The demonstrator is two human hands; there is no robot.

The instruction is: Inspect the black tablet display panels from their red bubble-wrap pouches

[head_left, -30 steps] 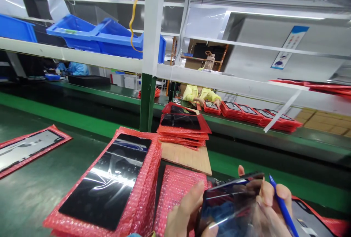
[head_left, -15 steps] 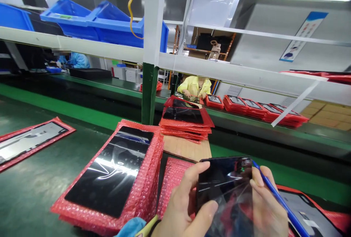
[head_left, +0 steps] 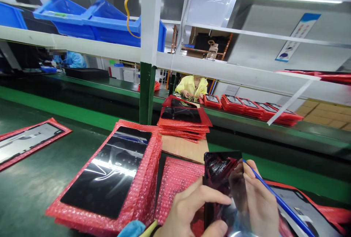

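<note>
A glossy black tablet screen (head_left: 216, 165) is held up at the lower right, tilted, with reflections across its face. My left hand (head_left: 189, 207) is at its left side, index finger and thumb bent over the glossy face. Whether thin film lies under those fingertips I cannot make out. My right hand (head_left: 260, 204) grips the screen's right edge and also has a slim blue stick (head_left: 285, 204) between its fingers. Under and behind my left hand lies red bubble wrap (head_left: 178, 178). Left of it, another black screen (head_left: 109, 171) rests face up on a stack of red bubble-wrap sleeves (head_left: 148, 178).
More wrapped screens (head_left: 182, 120) are stacked on a wooden board (head_left: 186, 148). A panel (head_left: 304, 207) lies at right, another (head_left: 30, 142) at left. A green-and-white post (head_left: 148, 90) stands ahead, below blue bins (head_left: 109, 25). A person in yellow (head_left: 192, 86) works across the bench.
The held screen has turned and shifted left, showing narrower. My left index finger has moved from its top left edge down onto its face. My right hand moved slightly left with it.
</note>
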